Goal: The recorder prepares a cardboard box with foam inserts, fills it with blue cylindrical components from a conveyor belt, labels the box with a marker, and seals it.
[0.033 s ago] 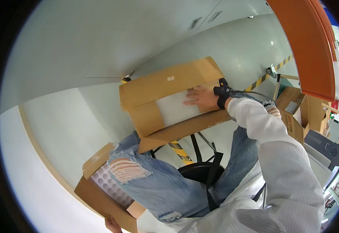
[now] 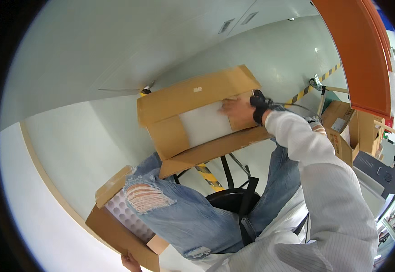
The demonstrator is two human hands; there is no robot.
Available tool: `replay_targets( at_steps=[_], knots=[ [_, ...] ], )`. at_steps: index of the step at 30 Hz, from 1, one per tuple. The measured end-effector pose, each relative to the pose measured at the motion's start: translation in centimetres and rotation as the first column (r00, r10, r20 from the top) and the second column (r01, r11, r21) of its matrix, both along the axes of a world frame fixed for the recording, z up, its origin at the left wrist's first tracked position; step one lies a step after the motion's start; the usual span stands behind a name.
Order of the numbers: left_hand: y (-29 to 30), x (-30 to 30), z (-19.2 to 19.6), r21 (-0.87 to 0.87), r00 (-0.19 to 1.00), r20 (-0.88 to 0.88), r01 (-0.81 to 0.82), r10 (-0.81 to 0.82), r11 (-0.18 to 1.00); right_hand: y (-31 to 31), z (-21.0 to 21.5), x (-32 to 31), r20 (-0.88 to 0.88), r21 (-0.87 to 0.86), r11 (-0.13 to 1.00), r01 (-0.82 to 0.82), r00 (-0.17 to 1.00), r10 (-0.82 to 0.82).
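Note:
An open brown cardboard box [image 2: 168,136] stands in front of my knees, its flaps folded outward and a white sheet [image 2: 204,121] covering its contents. My right hand [image 2: 239,109], with a black band and device at the wrist, lies over the right short flap and the sheet's edge. Its fingers are stretched out, slightly blurred, holding nothing. At the lower left, a second open cardboard box [image 2: 111,230] shows a pale tray [image 2: 127,215] with rows of round cups. My left hand [image 2: 131,263] grips that box's outer flap near the lower edge; part of the hand is cut off.
A black stool [image 2: 231,199] stands between my legs. A wall borders the left and far side. An orange panel [image 2: 360,54] hangs at the upper right. Below it are more cardboard boxes [image 2: 338,122], a grey machine [image 2: 378,172] and a caster [image 2: 315,82]. Yellow-black tape [image 2: 301,94] marks the floor.
My right hand has shifted slightly to the right over the box, its fingers drawn a little closer together. My left hand stays at the flap.

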State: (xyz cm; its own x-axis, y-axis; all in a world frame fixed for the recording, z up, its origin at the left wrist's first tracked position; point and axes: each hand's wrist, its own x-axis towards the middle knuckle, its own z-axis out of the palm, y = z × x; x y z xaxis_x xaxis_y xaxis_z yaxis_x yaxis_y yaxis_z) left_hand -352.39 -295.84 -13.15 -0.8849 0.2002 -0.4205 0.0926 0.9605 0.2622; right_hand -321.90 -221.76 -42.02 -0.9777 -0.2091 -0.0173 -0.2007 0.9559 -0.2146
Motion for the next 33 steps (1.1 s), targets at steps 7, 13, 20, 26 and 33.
replay_targets(
  at_steps=[7,13,20,26,33],
  knots=[
    [-1.6,0.8,-1.2,-0.011,0.991,0.077,-0.108,0.108,0.994,5.3,7.9,-1.9,0.592,0.441,0.869,0.226,0.654,-0.471],
    [-3.4,1.0,-3.5,0.135,0.956,0.126,-0.282,0.266,0.95,10.6,5.8,0.3,0.566,0.162,0.748,0.644,0.56,-0.605],
    [-0.9,1.5,-3.5,-0.001,0.992,0.071,-0.107,0.106,0.994,8.6,-1.3,-8.0,0.658,-0.087,0.618,0.782,0.511,-0.554],
    [11.7,2.8,1.4,-0.339,0.997,0.047,-0.048,0.068,0.94,7.9,5.1,-7.3,0.447,0.169,0.762,0.625,0.64,-0.625],
    [3.7,1.1,-0.8,0.02,0.873,0.097,-0.482,0.478,0.876,0.6,14.0,-2.5,0.48,-0.172,0.757,0.63,0.725,-0.494]
  ],
)
